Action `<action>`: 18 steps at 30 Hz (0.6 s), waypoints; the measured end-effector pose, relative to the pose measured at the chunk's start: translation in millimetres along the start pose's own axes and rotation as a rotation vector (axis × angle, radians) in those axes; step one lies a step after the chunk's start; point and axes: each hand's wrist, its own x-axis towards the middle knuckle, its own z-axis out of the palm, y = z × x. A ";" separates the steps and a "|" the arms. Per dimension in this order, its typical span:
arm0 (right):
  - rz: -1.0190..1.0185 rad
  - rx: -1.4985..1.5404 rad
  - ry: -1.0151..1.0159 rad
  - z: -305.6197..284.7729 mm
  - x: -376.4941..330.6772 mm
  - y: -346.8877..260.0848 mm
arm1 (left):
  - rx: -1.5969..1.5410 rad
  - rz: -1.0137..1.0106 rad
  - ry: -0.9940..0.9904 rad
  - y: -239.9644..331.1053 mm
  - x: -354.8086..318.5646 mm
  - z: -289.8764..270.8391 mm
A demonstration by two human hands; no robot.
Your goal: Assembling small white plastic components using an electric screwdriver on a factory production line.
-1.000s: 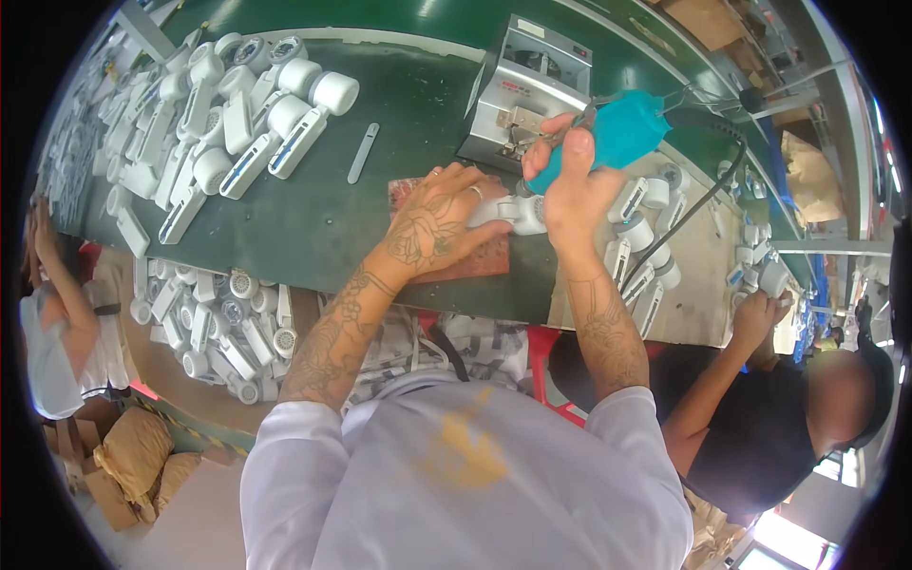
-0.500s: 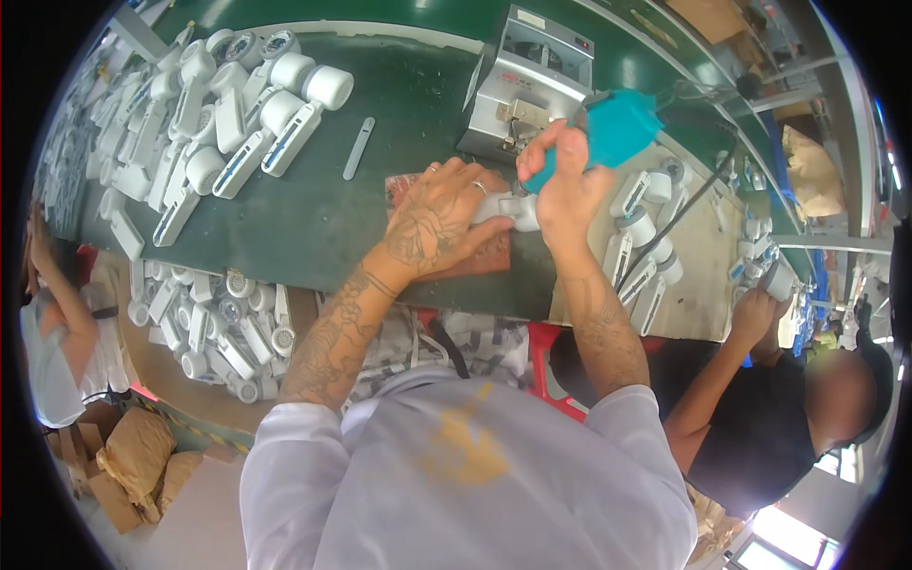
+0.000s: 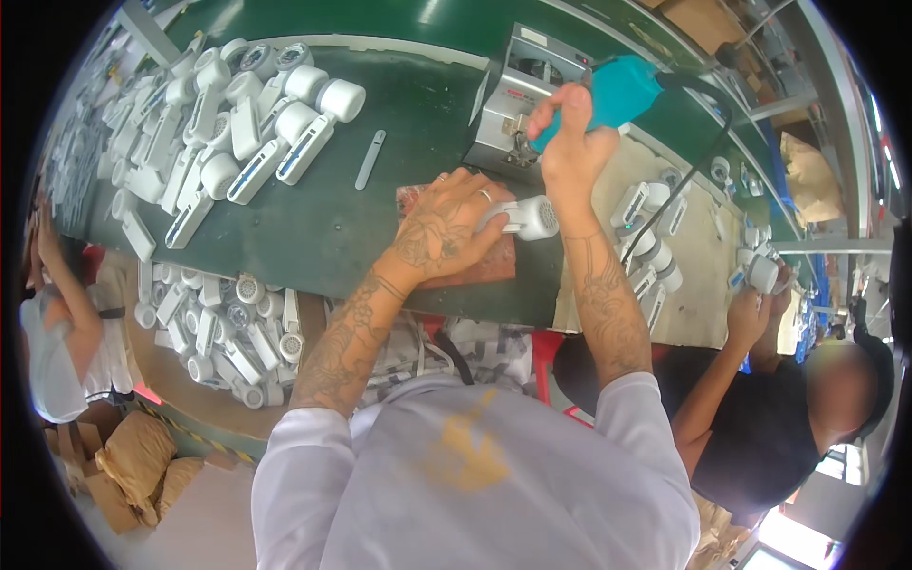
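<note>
Head view only. We see the left hand (image 3: 446, 228) lying over a white handheld device (image 3: 527, 218), fingers curled on its body and pressing it down on a reddish-brown pad (image 3: 475, 268) that sits on the green conveyor belt (image 3: 313, 218). The device's round grilled head pokes out to the right of the fingers. We see the right hand (image 3: 570, 142) raised just above, closed round a teal electric screwdriver (image 3: 608, 95); its black cable (image 3: 679, 190) trails away to the right. We cannot tell whether the bit touches the device.

Behind the hands we note a grey metal box (image 3: 518, 104) with a small pale rectangular label on its top face and a red strip along its front; we cannot make out more. A slim white strip (image 3: 370, 159) lies alone on the belt, left of the box. A heap of matching white devices (image 3: 228, 114) fills the belt's upper left. More of them lie in a tray (image 3: 223, 328) below the belt's near edge, and others on a beige board (image 3: 655, 247) to the right.

We note brown paper packages (image 3: 133, 465) stacked at lower left and a brown bundle (image 3: 807, 176) at upper right. A co-worker in black (image 3: 769, 427) at the right holds another white unit (image 3: 765, 274). A second person in white (image 3: 62, 351) sits at the left edge.
</note>
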 end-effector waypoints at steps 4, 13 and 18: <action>0.150 0.015 0.018 -0.3 -21.1 -30.5 | 0.011 0.025 0.037 -3.7 -2.9 0.5; 0.169 0.206 0.048 -17.5 -62.0 -38.1 | 0.022 0.096 0.093 2.2 -0.1 -3.1; 0.185 0.117 -0.053 -23.8 -70.0 -25.8 | 0.030 0.075 0.087 4.0 0.2 -1.1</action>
